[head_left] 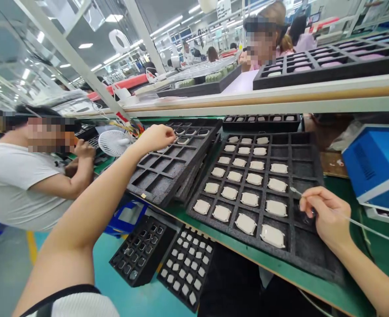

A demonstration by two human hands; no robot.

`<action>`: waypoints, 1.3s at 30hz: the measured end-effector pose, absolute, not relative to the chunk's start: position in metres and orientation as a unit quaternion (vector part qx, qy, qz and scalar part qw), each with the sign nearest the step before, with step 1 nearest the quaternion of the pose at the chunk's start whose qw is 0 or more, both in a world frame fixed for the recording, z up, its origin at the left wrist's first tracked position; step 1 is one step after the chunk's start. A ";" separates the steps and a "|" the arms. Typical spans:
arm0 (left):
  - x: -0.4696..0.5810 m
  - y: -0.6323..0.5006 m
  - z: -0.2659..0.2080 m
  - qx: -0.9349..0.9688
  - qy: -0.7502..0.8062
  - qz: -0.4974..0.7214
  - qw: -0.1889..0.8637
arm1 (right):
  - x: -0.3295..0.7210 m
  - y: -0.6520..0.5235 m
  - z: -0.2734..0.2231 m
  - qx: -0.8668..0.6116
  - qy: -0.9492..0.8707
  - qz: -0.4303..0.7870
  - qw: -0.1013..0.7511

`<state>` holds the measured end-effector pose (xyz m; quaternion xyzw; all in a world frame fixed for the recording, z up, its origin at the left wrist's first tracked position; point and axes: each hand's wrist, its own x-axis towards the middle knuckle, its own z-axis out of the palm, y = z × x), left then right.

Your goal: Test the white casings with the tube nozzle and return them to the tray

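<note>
wht fan point(114, 143) nr co-worker point(23, 180) on l, ceiling lts point(114, 18) o'head

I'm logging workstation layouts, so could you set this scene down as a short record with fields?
Left hand: at the left tray, fingertips beside rounded square pieces; grip unclear
Right hand: pinching a thin pale cable at the right tray
Right tray contents: pale pieces in many compartments, one each; some compartments bare
Far right: blue device
Left side: white fan; co-worker in a white top
</note>
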<state>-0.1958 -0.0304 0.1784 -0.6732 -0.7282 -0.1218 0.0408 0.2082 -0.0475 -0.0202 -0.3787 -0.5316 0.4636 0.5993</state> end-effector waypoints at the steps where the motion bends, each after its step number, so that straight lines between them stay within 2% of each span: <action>1: -0.218 -0.021 0.173 -0.668 -0.733 -0.125 0.028 | 0.208 -0.047 -0.021 -0.380 -0.533 0.466 0.596; 6: -0.286 -0.001 0.142 -0.627 -0.757 -0.148 -0.109 | 0.210 -0.046 -0.021 -0.386 -0.526 0.481 0.586; 12: -0.279 -0.008 0.157 -0.595 -0.777 -0.197 -0.058 | 0.207 -0.045 -0.018 -0.384 -0.529 0.478 0.587; 14: -0.243 -0.028 0.166 -0.597 -0.749 -0.283 -0.046 | 0.205 -0.046 -0.017 -0.387 -0.532 0.477 0.583; 15: -0.218 -0.043 0.167 -0.598 -0.704 -0.377 -0.067 | 0.205 -0.047 -0.016 -0.387 -0.534 0.476 0.582; 16: -0.190 -0.059 0.165 -0.595 -0.634 -0.479 -0.124 | 0.204 -0.047 -0.016 -0.387 -0.536 0.475 0.582; 18: -0.129 -0.089 0.152 -0.589 -0.511 -0.561 -0.277 | 0.203 -0.049 -0.014 -0.381 -0.537 0.474 0.584; 21: -0.054 -0.108 0.113 -0.601 -0.361 -0.510 -0.498 | 0.203 -0.050 -0.013 -0.363 -0.544 0.481 0.583; 25: 0.004 -0.063 0.050 -0.506 -0.320 -0.495 -0.631 | 0.205 -0.051 -0.014 -0.308 -0.552 0.497 0.595; 30: 0.031 -0.007 0.005 -0.469 -0.316 -0.465 -0.681 | 0.205 -0.050 -0.015 -0.306 -0.533 0.478 0.628; 39: 0.023 -0.005 -0.005 -0.533 -0.302 -0.405 -0.679 | 0.203 -0.049 -0.013 -0.339 -0.526 0.458 0.632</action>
